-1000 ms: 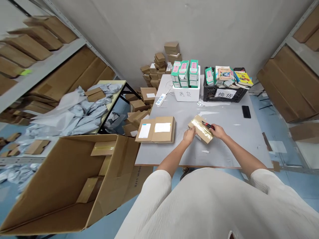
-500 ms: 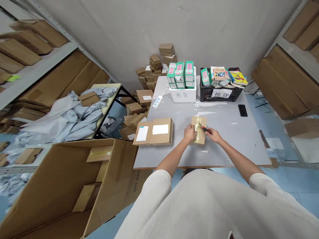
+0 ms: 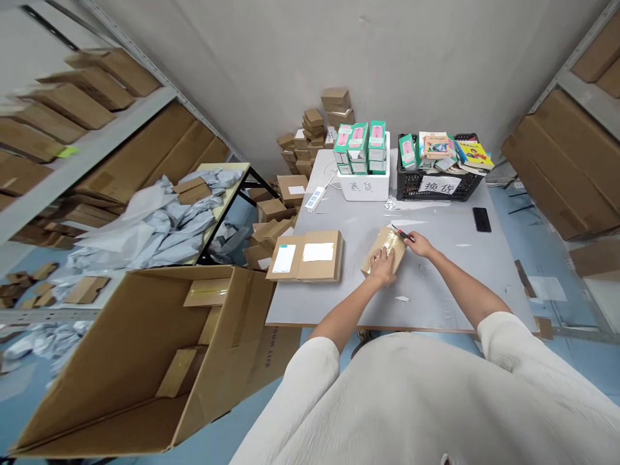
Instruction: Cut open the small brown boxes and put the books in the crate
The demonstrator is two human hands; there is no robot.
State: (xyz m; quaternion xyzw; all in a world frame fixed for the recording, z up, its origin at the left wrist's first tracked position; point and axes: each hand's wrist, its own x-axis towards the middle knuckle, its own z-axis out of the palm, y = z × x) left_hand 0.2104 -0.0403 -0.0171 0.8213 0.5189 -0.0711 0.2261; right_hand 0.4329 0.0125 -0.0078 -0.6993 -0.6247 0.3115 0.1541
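A small cardboard box (image 3: 372,253) with shiny tape along its top lies tilted clockwise on the grey table (image 3: 349,303). My left hand (image 3: 383,266) rests on it, fingers spread flat over the tape. In my right hand (image 3: 419,245) is a red and black utility knife (image 3: 405,235), its tip at the far right end of the box, by the tape. To the left lie two brown boxes with white labels, a nearer-left one (image 3: 274,268) and a thicker one (image 3: 320,266).
A white bin (image 3: 364,189) of green-and-pink boxes and a black crate (image 3: 405,184) of books stand at the back. A phone (image 3: 482,219) lies at right, a power strip (image 3: 314,199) at left. A large open carton (image 3: 242,316) stands left of the table.
The small box has turned clockwise. My left hand has moved from its left edge onto its top, and the knife has moved to the box's far end. The view has shifted slightly left.
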